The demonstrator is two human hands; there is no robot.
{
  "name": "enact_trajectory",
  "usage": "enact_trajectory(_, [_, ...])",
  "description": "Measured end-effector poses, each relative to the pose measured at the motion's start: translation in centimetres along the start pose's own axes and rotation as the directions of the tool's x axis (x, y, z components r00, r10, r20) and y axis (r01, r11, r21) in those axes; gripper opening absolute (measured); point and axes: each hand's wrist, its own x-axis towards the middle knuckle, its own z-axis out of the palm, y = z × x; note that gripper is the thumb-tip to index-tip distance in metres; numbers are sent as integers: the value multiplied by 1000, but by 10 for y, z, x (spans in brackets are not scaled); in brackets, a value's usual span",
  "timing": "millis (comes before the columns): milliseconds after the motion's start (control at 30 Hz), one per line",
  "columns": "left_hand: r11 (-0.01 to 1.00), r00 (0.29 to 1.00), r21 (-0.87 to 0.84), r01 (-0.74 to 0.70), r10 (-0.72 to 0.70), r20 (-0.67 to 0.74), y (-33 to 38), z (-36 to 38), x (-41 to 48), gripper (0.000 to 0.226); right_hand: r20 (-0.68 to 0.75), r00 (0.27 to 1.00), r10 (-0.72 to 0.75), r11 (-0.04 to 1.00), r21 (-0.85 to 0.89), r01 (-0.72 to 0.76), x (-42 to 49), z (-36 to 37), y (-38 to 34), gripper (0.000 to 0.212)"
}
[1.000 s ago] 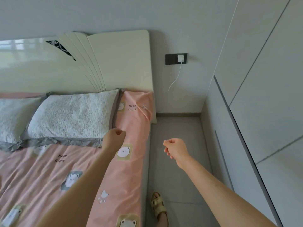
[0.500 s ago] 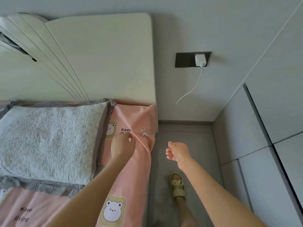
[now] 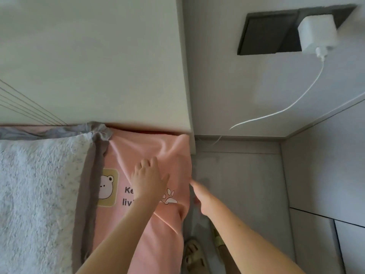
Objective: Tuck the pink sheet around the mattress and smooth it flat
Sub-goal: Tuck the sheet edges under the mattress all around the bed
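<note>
A: Where is the pink sheet right now?

B: It covers the top corner of the bed, running from the base of the cream headboard down along the bed's right edge, where it hangs over the side next to the grey floor. It carries a bear print in a yellow square, some dark lettering and a white paw print.

A: And the left hand?

B: It lies palm down on the sheet near that corner, fingers spread and a little curled at the tips, with folds of cloth fanning out from under them towards the headboard. It is flat and open, gripping nothing.

A: The right hand?

B: It is at the edge of the bed, just beside the overhanging cloth. It looks blurred, with the fingers stretched towards the sheet's edge; I cannot tell whether it is pinching the fabric or merely touching it.

A: What lies beside the sheet?

B: A fluffy white pillow with a grey border sits to the left, touching the pink cloth. On the wall to the right a white charger is plugged into a dark socket plate, its cable trailing down. A foot in a pale sandal stands on the floor below the right arm
</note>
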Motion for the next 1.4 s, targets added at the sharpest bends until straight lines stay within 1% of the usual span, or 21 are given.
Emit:
enact_trajectory(100, [999, 999, 11, -50, 50, -4, -6, 11, 18, 29, 86, 996, 38, 991, 126, -49, 28, 17, -9, 63])
enact_trajectory(167, [995, 995, -2, -98, 98, 4, -11, 16, 26, 18, 51, 999, 11, 984, 180, -20, 51, 28, -10, 69])
enact_trajectory(200, [992, 992, -14, -125, 125, 3, -13, 19, 30, 13, 4, 1000, -16, 980, 201, 14, 61, 33, -8, 65])
enact_trajectory(333, [943, 966, -216, -252, 231, -116, -19, 11, 38, 17, -156, 970, -186, 962, 174, 212, 68, 35, 1, 3])
enact_trajectory(400, [908, 944, -278, -313, 264, -199, -13, -5, 40, 19, -276, 919, -281, 936, 134, 326, 62, 27, 4, 11])
enact_trajectory(500, [900, 930, -292, -325, 248, -271, 1, -31, 44, 20, -484, 790, -375, 873, 102, 477, 24, 10, 5, 30])
enact_trajectory(567, [902, 923, -319, -292, 179, -340, 8, -47, 44, 19, -566, 629, -534, 756, 14, 654, -13, -1, 0, 39])
enact_trajectory(633, [911, 917, -350, -220, 70, -393, 14, -63, 44, 17, -593, 441, -674, 617, -122, 778, -43, -9, -14, 39])
enact_trajectory(667, [920, 915, -355, -164, 7, -404, 17, -70, 44, 16, -595, 371, -713, 567, -177, 805, -49, -11, -22, 38])
enact_trajectory(700, [929, 915, -352, -115, -39, -401, 18, -73, 46, 16, -595, 337, -729, 542, -202, 816, -50, -14, -29, 38])
enact_trajectory(767, [950, 943, -287, -120, 19, -333, 19, -73, 52, 15, -603, 364, -710, 594, -234, 770, -38, -19, -39, 45])
enact_trajectory(833, [948, 974, -259, -186, 144, -172, 18, -64, 64, 13, -593, 420, -687, 693, -362, 623, -16, -28, -39, 48])
enact_trajectory(900, [956, 981, -223, -193, 186, -49, 16, -60, 78, 18, -522, 505, -688, 726, -504, 468, 2, -38, -35, 33])
enact_trajectory(933, [967, 982, -171, -189, 185, -41, 14, -59, 84, 21, -483, 561, -673, 729, -561, 391, 7, -40, -35, 20])
enact_trajectory(967, [975, 981, -119, -189, 184, -56, 10, -57, 89, 23, -445, 606, -659, 719, -609, 335, 9, -41, -37, 19])
enact_trajectory(1033, [978, 975, -53, -203, 196, -109, 0, -52, 96, 25, -386, 657, -648, 686, -670, 283, 10, -40, -44, 32])
enact_trajectory(1100, [979, 970, 3, -205, 203, -137, -14, -45, 106, 28, -362, 643, -675, 660, -686, 307, 10, -34, -56, 39])
enact_trajectory(1200, [958, 966, 139, -251, 258, -33, -33, -35, 127, 42, -280, 633, -722, 616, -676, 404, 23, -19, -78, 42])
enact_trajectory(1267, [936, 956, 197, -293, 287, 62, -40, -30, 138, 42, -166, 672, -721, 589, -658, 469, 35, -7, -92, 44])
enact_trajectory(1333, [926, 950, 222, -306, 283, 132, -43, -26, 145, 39, -36, 735, -677, 604, -598, 526, 44, 2, -102, 44])
enact_trajectory(1400, [921, 945, 243, -306, 262, 195, -45, -24, 147, 37, 69, 772, -632, 615, -561, 554, 51, 6, -108, 35])
